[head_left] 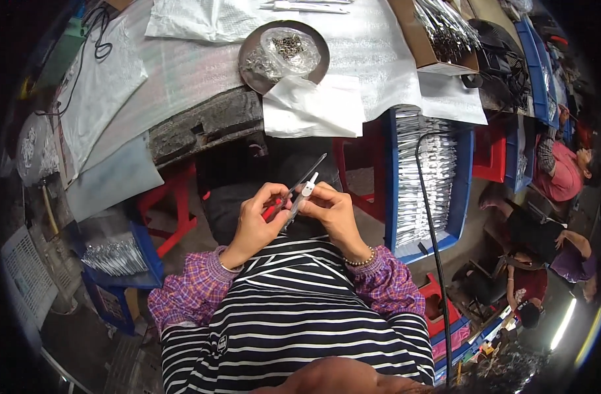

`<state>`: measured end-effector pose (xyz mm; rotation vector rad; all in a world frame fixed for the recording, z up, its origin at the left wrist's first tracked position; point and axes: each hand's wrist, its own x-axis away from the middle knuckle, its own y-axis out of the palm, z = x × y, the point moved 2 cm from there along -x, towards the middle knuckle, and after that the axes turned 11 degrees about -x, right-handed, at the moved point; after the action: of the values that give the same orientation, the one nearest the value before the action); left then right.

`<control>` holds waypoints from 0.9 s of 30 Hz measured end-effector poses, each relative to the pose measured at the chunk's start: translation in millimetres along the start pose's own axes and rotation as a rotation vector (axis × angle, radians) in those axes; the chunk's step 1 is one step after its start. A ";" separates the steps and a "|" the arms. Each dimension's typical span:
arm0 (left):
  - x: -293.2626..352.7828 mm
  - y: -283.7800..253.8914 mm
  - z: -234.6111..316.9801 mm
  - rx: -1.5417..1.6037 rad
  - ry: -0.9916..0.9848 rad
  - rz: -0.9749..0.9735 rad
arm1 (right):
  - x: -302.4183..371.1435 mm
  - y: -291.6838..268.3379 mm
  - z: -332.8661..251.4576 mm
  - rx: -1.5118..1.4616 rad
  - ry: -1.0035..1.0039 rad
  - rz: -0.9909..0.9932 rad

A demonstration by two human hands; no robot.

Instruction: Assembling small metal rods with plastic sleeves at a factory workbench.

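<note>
My left hand is closed around a thin, dark, pointed tool with a red part showing between the fingers. Its tip slants up and to the right. Facing it, my right hand pinches a slim pen-like piece with a white tip and small dark dots near its top. Both hands meet in front of my striped top, and fingers hide much of both things. The lower end of the slim piece reaches toward my left fingers; whether the tool touches it, I cannot tell.
Ahead, a round dish with bags of small metal parts stands on the covered table. A blue crate of slim silvery pieces is at my right, with a black cable across it. Another blue crate sits left. People work far right.
</note>
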<state>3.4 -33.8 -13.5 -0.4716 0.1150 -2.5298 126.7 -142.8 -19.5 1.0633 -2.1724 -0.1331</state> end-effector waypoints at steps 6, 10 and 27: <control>-3.2 1.1 0.9 -0.050 -0.012 0.014 | -0.5 4.3 2.4 0.190 -0.106 -0.059; -2.0 2.0 -5.8 0.005 -0.056 0.005 | 0.1 9.2 1.5 0.133 -0.107 -0.055; -4.3 -5.5 -8.1 0.468 -0.258 -0.193 | -6.8 2.5 -13.7 0.053 -0.006 -0.291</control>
<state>1.1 -26.9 -21.4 -0.6304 -0.6315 -2.5376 136.6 -133.4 -12.1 1.4075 -2.0244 -0.2119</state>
